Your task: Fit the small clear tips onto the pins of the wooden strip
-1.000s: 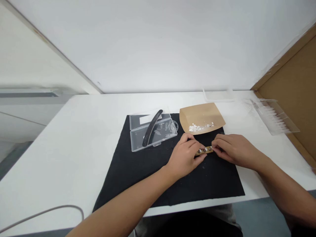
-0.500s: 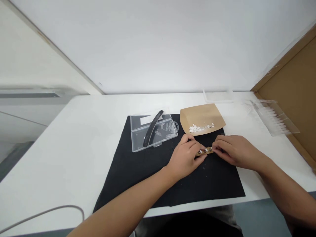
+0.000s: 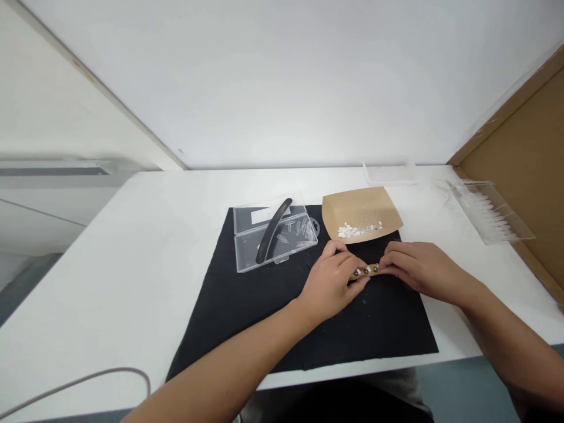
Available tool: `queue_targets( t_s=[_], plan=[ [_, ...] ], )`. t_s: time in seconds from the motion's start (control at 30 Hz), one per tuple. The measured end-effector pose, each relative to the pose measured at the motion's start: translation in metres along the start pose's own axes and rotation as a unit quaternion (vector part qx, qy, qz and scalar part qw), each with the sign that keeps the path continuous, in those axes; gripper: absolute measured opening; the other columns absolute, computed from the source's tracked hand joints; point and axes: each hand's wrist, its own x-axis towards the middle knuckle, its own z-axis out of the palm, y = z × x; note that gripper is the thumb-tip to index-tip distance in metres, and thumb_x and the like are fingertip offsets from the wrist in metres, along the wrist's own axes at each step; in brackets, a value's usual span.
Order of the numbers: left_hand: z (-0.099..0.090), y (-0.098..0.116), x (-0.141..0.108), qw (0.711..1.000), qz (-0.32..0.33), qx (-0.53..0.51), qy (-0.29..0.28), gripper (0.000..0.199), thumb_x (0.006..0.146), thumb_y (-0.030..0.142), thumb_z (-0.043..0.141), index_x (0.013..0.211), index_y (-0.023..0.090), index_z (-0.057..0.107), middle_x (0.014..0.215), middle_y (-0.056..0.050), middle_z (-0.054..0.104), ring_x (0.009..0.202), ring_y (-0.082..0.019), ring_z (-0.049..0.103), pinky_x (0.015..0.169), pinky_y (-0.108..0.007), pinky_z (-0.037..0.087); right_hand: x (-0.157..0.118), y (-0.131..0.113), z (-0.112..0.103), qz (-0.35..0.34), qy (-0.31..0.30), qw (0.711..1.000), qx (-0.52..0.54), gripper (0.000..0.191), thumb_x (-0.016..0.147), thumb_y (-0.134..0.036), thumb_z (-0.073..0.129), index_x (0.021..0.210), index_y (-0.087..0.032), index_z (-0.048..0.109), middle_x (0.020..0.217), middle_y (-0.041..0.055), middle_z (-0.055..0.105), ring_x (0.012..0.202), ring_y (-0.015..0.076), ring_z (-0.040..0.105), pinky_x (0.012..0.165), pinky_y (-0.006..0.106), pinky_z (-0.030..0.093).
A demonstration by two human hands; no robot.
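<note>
A narrow tan strip with dark shiny round studs and small white bits along it lies between my hands over the black mat. My left hand has thumb and fingers closed on its left end, hiding that part. At the opposite end, my right hand is closed in a pinch, its fingertips against the strip; whether a small bit is also between them is hidden. Just beyond stands a brown paper tray with a heap of small white pieces near its front side.
On the left of the black mat lies an open clear plastic case with clear nail tips; a curved black nail file rests across it. A clear tray of nail tips stands right, by a brown board. A cable lies left.
The view has shifted very slightly. Both hands stay at the strip, with the right fingertips a touch lower at its end.
</note>
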Motion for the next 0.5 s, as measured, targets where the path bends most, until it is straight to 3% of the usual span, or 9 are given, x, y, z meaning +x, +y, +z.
queue_targets(
  t_s=[0.5],
  plan=[
    [0.0007, -0.0002, -0.0003, 1.000, 0.001, 0.005, -0.002, 0.007, 0.096, 0.025, 0.075, 0.100, 0.020, 0.072, 0.088, -0.005, 0.077, 0.095, -0.025, 0.062, 0.093, -0.045, 0.054, 0.0012, 0.0030, 0.0019, -0.014, 0.001, 0.999, 0.038, 0.017, 0.108, -0.036, 0.058, 0.105, -0.022, 0.067, 0.095, 0.0026, 0.070, 0.075, 0.0151, 0.064, 0.066, 0.027, 0.044]
  ],
)
